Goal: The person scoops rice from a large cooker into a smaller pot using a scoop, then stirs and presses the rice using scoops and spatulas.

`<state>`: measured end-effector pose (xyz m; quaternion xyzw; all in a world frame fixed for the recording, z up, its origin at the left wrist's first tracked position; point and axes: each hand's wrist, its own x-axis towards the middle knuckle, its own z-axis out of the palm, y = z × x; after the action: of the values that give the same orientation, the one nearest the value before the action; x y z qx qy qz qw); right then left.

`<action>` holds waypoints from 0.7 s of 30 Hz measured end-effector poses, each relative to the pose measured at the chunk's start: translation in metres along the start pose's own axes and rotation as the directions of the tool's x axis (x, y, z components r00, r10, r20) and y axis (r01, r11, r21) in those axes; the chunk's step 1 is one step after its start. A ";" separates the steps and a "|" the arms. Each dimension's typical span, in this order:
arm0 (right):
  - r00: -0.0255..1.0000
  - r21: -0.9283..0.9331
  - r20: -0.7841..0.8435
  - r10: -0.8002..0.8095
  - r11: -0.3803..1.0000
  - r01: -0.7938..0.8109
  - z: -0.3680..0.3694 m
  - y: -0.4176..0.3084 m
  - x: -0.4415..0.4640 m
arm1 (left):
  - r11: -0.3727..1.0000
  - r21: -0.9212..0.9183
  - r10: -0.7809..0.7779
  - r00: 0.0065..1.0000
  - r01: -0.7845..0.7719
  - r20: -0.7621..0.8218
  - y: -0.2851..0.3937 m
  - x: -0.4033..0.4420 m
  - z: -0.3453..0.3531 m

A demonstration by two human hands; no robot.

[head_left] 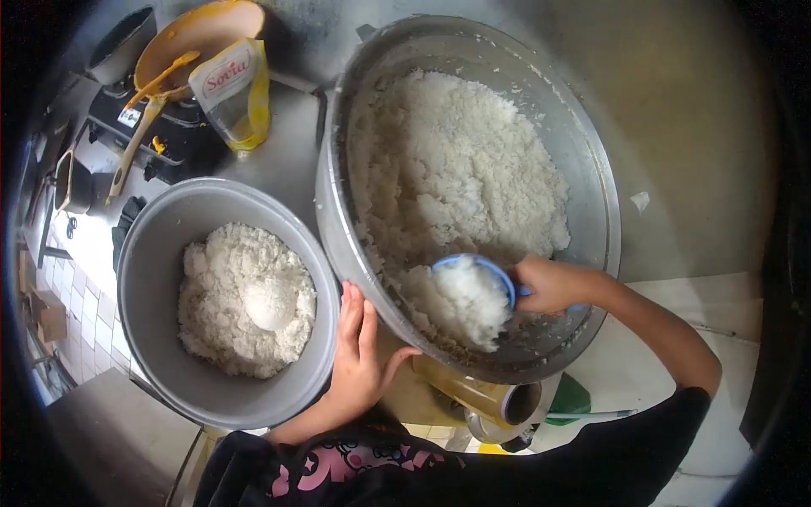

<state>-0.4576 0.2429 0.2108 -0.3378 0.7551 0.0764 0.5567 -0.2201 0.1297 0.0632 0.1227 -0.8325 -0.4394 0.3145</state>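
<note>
Black shirt (541, 473) worn, pink-and-white print (342, 463) across front; right sleeve (667, 422) ends near elbow. Left hand (358, 362) and right hand (547, 286) bare.

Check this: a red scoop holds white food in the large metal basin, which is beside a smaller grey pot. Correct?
Not quite: in the head view, the scoop is blue, not red. It does hold white food in the large metal basin, which is beside a smaller grey pot.

metal basin (591, 182) 1 | grey pot (150, 275) 1 | blue scoop (507, 287) 1 | pouch (232, 97) 1 | orange spatula (160, 79) 1
</note>
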 end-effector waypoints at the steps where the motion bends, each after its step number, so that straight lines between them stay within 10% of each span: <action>1: 0.991 -0.022 0.092 0.093 0.996 -0.092 -0.004 0.002 0.000 | 1.000 -0.019 0.007 1.000 -0.007 -0.006 0.000 0.003 -0.003; 4: 0.968 -0.018 0.075 0.239 0.971 -0.238 -0.012 -0.017 -0.019 | 0.997 -0.077 -0.028 0.999 0.031 0.045 -0.005 0.006 -0.024; 7: 0.907 0.296 -0.328 0.264 0.941 -0.166 -0.030 -0.046 -0.043 | 0.985 -0.170 -0.037 0.999 0.037 0.001 -0.002 -0.006 -0.026; 10: 0.902 0.066 -0.429 -0.054 0.994 0.091 -0.040 -0.114 -0.052 | 0.942 -0.336 0.030 0.993 0.011 0.116 0.002 -0.019 -0.023; 13: 0.522 -0.353 -0.610 -0.596 0.794 0.495 -0.016 -0.154 -0.023 | 0.941 -0.337 0.033 0.980 0.036 0.195 0.010 -0.021 -0.020; 16: 0.261 -0.603 -0.670 -0.695 0.714 0.355 0.013 -0.193 -0.009 | 0.957 -0.288 -0.011 0.999 0.022 0.039 0.013 -0.018 -0.017; 21: 0.349 -0.347 -0.885 -0.309 0.936 -0.052 -0.024 -0.170 -0.040 | 0.985 -0.166 -0.069 0.989 0.047 -0.131 0.012 0.000 -0.028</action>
<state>-0.3692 0.1191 0.2991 -0.4643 0.8837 -0.0531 -0.0261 -0.2016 0.1185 0.0846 0.1504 -0.7666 -0.5053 0.3665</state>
